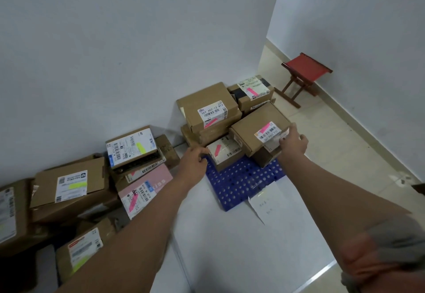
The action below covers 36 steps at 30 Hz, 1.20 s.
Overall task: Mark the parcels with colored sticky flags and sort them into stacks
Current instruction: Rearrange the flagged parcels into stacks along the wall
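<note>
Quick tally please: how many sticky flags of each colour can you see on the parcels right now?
Pink flags: 5
Yellow-green flags: 4
Total: 9

Looks like a bare spare room or back room being used as a makeshift parcel depot. Plain white walls (115, 40) and a pale tiled floor (333, 154) are seen, with nothing fitted out. Cardboard parcels (207, 106) with shipping labels are piled straight against the wall, some on a blue plastic pallet (232, 182). A small red folding stool (305, 67) is tucked in the corner.
</note>
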Available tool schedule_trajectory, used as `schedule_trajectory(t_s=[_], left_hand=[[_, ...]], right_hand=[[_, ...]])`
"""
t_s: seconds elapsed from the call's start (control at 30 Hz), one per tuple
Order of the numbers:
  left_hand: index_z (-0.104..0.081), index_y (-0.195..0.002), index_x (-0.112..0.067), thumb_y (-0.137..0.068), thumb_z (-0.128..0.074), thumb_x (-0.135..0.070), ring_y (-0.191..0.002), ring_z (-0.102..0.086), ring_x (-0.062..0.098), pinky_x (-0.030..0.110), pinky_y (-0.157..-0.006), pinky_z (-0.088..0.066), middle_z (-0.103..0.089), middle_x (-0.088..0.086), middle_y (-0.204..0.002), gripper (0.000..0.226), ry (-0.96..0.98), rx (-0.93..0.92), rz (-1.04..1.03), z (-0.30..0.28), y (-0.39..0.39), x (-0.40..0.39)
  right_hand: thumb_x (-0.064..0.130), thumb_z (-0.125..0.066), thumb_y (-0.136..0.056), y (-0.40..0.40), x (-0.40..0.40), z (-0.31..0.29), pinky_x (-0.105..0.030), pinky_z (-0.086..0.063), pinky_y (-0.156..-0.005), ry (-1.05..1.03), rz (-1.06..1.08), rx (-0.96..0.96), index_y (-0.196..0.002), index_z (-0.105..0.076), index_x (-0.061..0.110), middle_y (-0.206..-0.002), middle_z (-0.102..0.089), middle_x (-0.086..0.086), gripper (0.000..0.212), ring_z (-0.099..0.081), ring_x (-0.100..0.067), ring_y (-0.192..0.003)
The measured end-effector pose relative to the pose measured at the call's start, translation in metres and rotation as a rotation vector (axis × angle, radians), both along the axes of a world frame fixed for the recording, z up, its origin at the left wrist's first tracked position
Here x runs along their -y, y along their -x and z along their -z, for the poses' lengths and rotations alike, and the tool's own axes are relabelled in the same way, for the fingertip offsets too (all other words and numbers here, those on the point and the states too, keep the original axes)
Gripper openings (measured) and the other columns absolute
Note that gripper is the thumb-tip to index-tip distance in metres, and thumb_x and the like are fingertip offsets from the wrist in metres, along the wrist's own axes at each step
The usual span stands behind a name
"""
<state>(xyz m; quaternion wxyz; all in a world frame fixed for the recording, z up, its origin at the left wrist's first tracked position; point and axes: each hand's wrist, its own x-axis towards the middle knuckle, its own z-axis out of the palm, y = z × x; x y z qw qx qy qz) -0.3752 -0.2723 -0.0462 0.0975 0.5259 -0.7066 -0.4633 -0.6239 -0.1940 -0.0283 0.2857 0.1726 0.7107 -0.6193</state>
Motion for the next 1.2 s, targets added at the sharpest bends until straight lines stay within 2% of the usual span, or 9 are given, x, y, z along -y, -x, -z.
schedule_trajectory(t_s=[0.17,0.3,0.5,0.67,0.8,0.9,1.03,1.13,1.2], left_hand=[[-0.063,-0.117,-0.021,-0.098,-0.050,-0.006,-0.112,-0.054,0.017,0.008,-0.067,-0.037,-0.052,0.005,-0.135,0.027,0.002,0.010,0.012,0.001,0.001,-0.002],[-0.063,-0.117,-0.019,-0.098,-0.051,-0.005,-0.114,-0.055,0.020,0.017,-0.076,-0.042,-0.052,0.006,-0.134,0.027,-0.017,-0.014,-0.012,-0.004,0.000,-0.006],[-0.062,-0.107,-0.025,-0.096,-0.053,-0.006,-0.111,-0.057,0.022,0.028,-0.090,-0.047,-0.053,0.006,-0.134,0.024,-0.019,-0.029,-0.015,-0.008,-0.011,-0.012],[-0.065,-0.115,-0.017,-0.096,-0.051,-0.004,-0.106,-0.057,0.021,0.029,-0.093,-0.045,-0.049,0.006,-0.132,0.026,0.004,0.007,-0.020,-0.012,-0.023,-0.019],[-0.064,-0.113,-0.020,-0.098,-0.050,-0.007,-0.113,-0.055,0.023,0.033,-0.094,-0.046,-0.049,0.005,-0.131,0.024,-0.001,-0.001,-0.047,-0.015,-0.035,-0.022],[-0.065,-0.113,-0.020,-0.098,-0.049,-0.008,-0.113,-0.054,0.022,0.026,-0.084,-0.043,-0.048,0.003,-0.129,0.025,0.013,0.007,-0.075,-0.017,-0.041,-0.023],[-0.065,-0.115,-0.017,-0.098,-0.050,-0.008,-0.109,-0.055,0.021,0.023,-0.081,-0.041,-0.047,0.003,-0.127,0.025,0.035,0.029,-0.062,-0.018,-0.046,-0.026],[-0.065,-0.116,-0.017,-0.097,-0.050,-0.008,-0.111,-0.056,0.023,0.031,-0.094,-0.046,-0.048,0.006,-0.131,0.026,0.032,0.037,-0.028,-0.016,-0.049,-0.028],[-0.066,-0.115,-0.017,-0.097,-0.050,-0.008,-0.113,-0.056,0.023,0.034,-0.099,-0.046,-0.049,0.007,-0.132,0.025,0.034,0.038,-0.019,-0.016,-0.049,-0.029]], right_hand=[[0.048,-0.057,-0.093,-0.005,0.003,0.008,-0.030,-0.056,-0.086,0.055,-0.030,0.009,-0.146,-0.037,0.023,-0.134,-0.054,-0.006,0.062,-0.060,-0.016,-0.099],[0.048,-0.053,-0.096,-0.014,0.005,0.005,-0.032,-0.055,-0.090,0.074,-0.062,0.015,-0.146,-0.038,0.022,-0.103,-0.062,0.000,0.058,-0.064,-0.014,-0.095],[0.044,-0.055,-0.096,-0.032,0.000,0.003,-0.032,-0.056,-0.090,0.061,-0.086,0.023,-0.143,-0.041,0.019,-0.120,-0.061,-0.001,0.056,-0.061,-0.012,-0.101],[0.037,-0.052,-0.098,-0.063,-0.012,0.015,-0.032,-0.052,-0.084,-0.108,-0.134,0.001,-0.125,-0.053,0.015,-0.122,-0.060,-0.006,0.034,-0.059,-0.020,-0.106],[0.036,-0.057,-0.096,-0.082,-0.016,0.020,-0.028,-0.049,-0.070,-0.064,-0.189,0.083,-0.135,-0.047,0.013,-0.114,-0.057,-0.006,0.047,-0.057,-0.019,-0.096],[0.031,-0.059,-0.096,-0.085,-0.010,0.015,-0.027,-0.052,-0.082,0.024,-0.201,0.199,-0.140,-0.044,0.017,-0.132,-0.050,-0.006,0.048,-0.053,-0.019,-0.111],[0.035,-0.055,-0.098,-0.090,-0.005,0.009,-0.030,-0.053,-0.092,0.158,-0.120,0.233,-0.117,-0.057,0.015,-0.114,-0.062,-0.002,0.028,-0.061,-0.016,-0.102],[0.030,-0.058,-0.097,-0.095,-0.004,0.002,-0.027,-0.052,-0.090,0.161,-0.132,0.235,-0.086,-0.053,0.018,-0.092,-0.058,0.002,0.017,-0.058,-0.014,-0.088],[0.024,-0.063,-0.094,-0.095,-0.004,0.002,-0.025,-0.052,-0.086,0.161,-0.149,0.240,-0.089,-0.053,0.017,-0.090,-0.058,0.002,0.013,-0.058,-0.011,-0.082]])
